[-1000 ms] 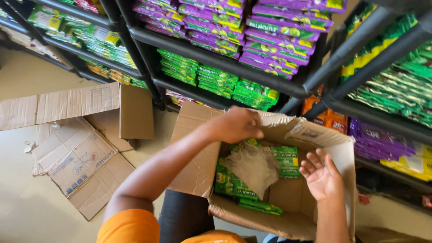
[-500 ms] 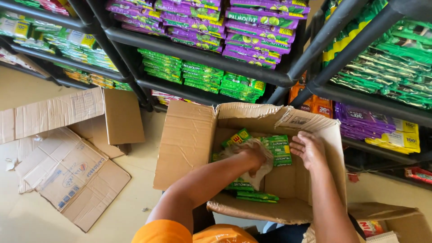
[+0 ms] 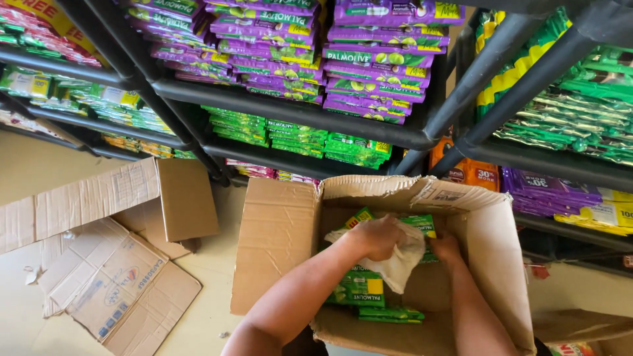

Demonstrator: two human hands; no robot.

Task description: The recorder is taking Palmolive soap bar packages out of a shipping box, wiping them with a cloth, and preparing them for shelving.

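I am gripping a crumpled off-white cloth (image 3: 402, 260) in my closed left hand (image 3: 377, 236) inside the open brown cardboard box (image 3: 491, 257) | my right hand (image 3: 446, 248) is curling onto the green flat packets (image 3: 359, 290), grip unclear; best lifting few, squarely | box sitting on pale floor (image 3: 26, 171), flattened cardboard (image 3: 112, 290) left, black metal shelves (image 3: 290, 109) ahead

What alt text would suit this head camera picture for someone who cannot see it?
Two bare hands reach into an open cardboard box of green packets; the left hand grips a pale cloth, the right hand beside it. Dark shelves hold purple and green packets behind.
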